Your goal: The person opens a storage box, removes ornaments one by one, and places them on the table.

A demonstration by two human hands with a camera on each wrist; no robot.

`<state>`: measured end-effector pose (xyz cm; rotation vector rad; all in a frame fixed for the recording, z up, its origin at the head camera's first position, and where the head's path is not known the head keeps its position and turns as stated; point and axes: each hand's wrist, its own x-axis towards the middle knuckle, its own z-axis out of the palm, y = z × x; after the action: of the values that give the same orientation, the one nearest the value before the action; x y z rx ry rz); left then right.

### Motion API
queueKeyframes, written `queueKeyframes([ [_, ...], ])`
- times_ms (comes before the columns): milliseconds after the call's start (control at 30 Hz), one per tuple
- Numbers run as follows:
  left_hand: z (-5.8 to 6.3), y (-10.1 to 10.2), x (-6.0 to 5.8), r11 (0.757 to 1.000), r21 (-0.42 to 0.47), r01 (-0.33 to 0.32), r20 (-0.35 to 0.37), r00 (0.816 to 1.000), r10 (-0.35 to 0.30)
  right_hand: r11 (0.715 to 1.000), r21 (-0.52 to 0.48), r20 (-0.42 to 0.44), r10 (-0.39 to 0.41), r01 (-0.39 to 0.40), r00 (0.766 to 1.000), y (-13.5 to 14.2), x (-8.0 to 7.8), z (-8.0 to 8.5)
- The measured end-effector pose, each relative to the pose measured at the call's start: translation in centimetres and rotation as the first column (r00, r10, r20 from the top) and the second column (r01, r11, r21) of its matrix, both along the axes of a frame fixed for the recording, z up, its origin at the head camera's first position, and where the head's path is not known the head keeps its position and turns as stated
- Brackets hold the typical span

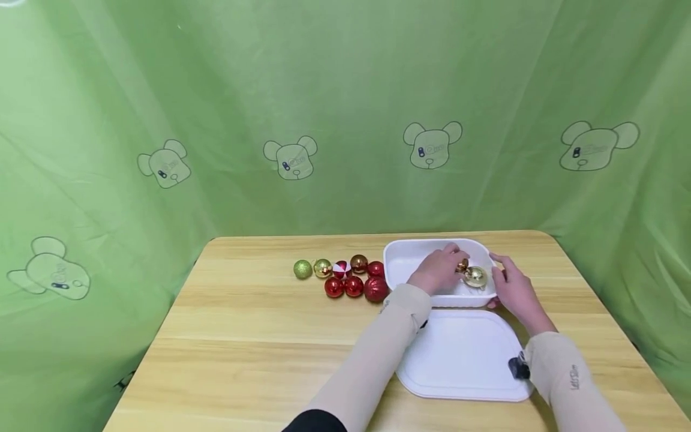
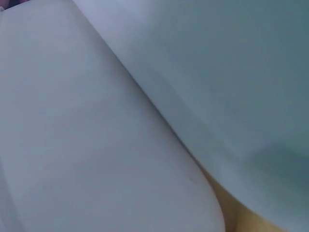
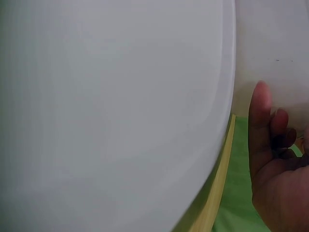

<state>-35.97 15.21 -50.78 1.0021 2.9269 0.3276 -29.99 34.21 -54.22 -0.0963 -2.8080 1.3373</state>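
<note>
A white plastic box (image 1: 402,264) stands at the table's back right. My left hand (image 1: 436,271) reaches into it, fingers bent around a bronze Christmas ball (image 1: 462,265) that they partly cover. Right beside that ball, a shiny gold ball (image 1: 475,276) lies in the box. At the box's right end my right hand (image 1: 515,289) grips the rim, thumb on the edge and fingers low on the outside. In the right wrist view, the fingers of the right hand (image 3: 268,150) lie against the box wall (image 3: 270,43). The left wrist view shows only white surfaces close up, hardly any of the hand.
Left of the box, several Christmas balls sit in a cluster, among them a glittery green ball (image 1: 303,269), a red-and-white ball (image 1: 342,269) and a dark red ball (image 1: 376,289). The white lid (image 1: 464,357) lies flat in front of the box, under the forearms. Green curtain (image 1: 345,198) hangs behind the table.
</note>
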Motion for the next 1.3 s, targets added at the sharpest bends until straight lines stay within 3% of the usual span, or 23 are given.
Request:
queueKeyframes([
  [200, -0.3, -0.5, -0.3, 0.996, 0.090, -0.004, 0.022, 1.000, 0.002, 1.000, 0.018, -0.015, -0.001, 0.001, 1.000, 0.1, -0.1, -0.1],
  [600, -0.8, -1.1, -0.5, 0.997, 0.071, 0.039, 0.031, 0.999, -0.042, 1.000, 0.024, -0.011, -0.008, 0.008, 1.000, -0.1, 0.0, 0.1],
  [933, 1.2, -3.0, -0.3, 0.964, 0.223, 0.142, 0.009, 0.989, -0.147, 0.999, 0.035, -0.028, 0.003, -0.002, 1.000, -0.2, 0.2, 0.1],
  [1300, 4.1, -7.1, -0.1, 0.918, 0.362, 0.161, 0.021, 0.983, -0.180, 0.999, 0.044, -0.001, 0.002, -0.002, 1.000, -0.4, 0.2, 0.5],
])
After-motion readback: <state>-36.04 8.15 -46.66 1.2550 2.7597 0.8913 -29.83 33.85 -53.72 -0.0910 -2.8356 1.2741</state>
